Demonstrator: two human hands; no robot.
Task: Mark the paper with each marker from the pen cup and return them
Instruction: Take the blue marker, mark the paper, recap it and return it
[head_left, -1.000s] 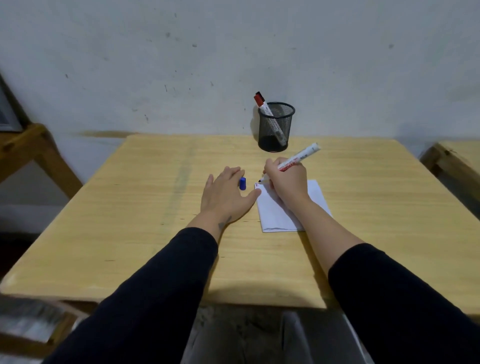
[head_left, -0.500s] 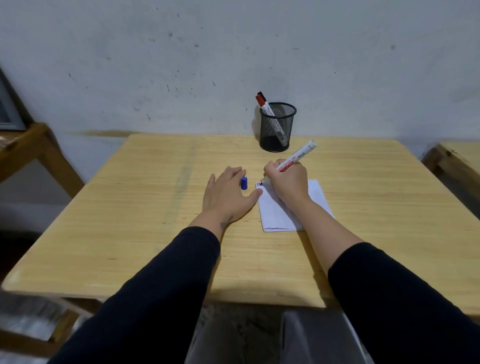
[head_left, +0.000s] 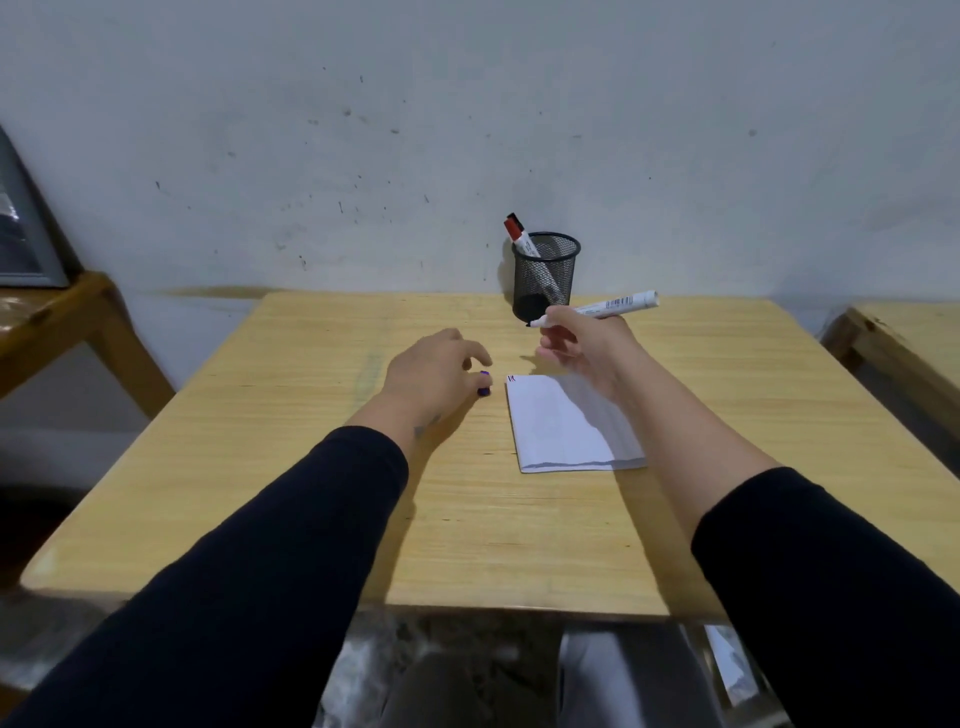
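Recapping comes next: right hand (head_left: 587, 345) grips the uncapped marker (head_left: 597, 310) above the paper (head_left: 566, 426), while left hand (head_left: 436, 371) fingers seemingly pinch its blue cap (head_left: 484, 387).

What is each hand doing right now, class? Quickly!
Left hand: fingers closing on the blue cap at the table; a firm grip cannot be told.
Right hand: closed on the uncapped marker, lifted above the paper.
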